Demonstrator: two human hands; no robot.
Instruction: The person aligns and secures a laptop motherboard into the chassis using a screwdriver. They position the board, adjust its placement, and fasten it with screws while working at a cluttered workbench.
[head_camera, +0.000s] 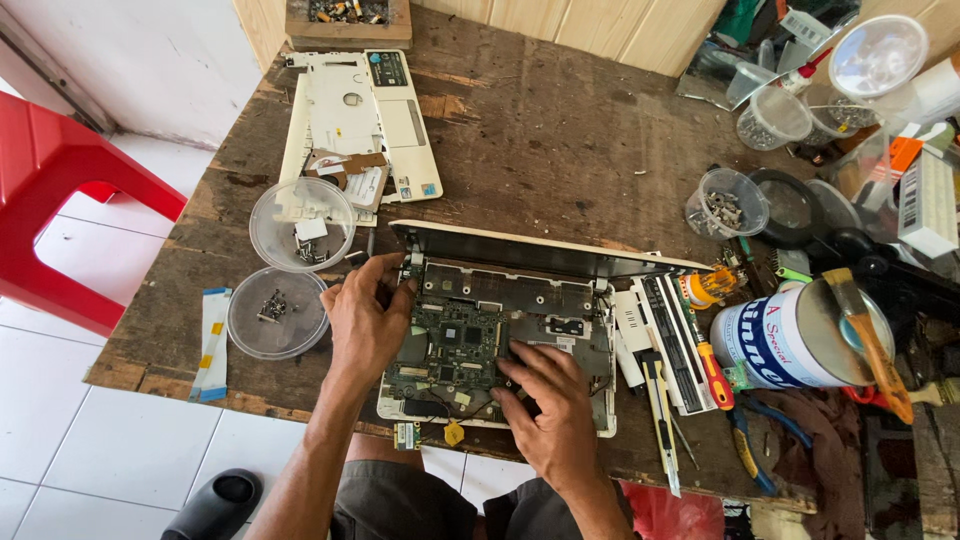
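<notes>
Worn dark wood makes up the counter, which fills the middle of the frame, with pale floor tiles along the left and bottom edges.

Nearest the camera, at lower centre, the right hand lies palm down on the lower right part of an opened white laptop base. Its fingers are spread and pressed flat on the green circuit board, closed on nothing. The left hand rests just left of centre on the base's upper left corner, fingers curled over the rim near the hinge; whether it pinches anything there cannot be told. The base thus lies directly beneath both hands, between them, with the board exposed in the gap.

Just right of the base lie a long black strip part, a red-handled screwdriver and blue-handled pliers. Beyond these, at right, a paint tin lies on its side with a brush across its top.

Left of the hands stand two clear round dishes: a lower dish holding small screws, and an upper dish holding small parts. A flat ribbon cable lies at the counter's left edge.

Further up, at upper left centre, a white keyboard cover lies face down. A small clear cup of screws stands at upper right, with more clear containers behind it. A red plastic chair shows at far left.
</notes>
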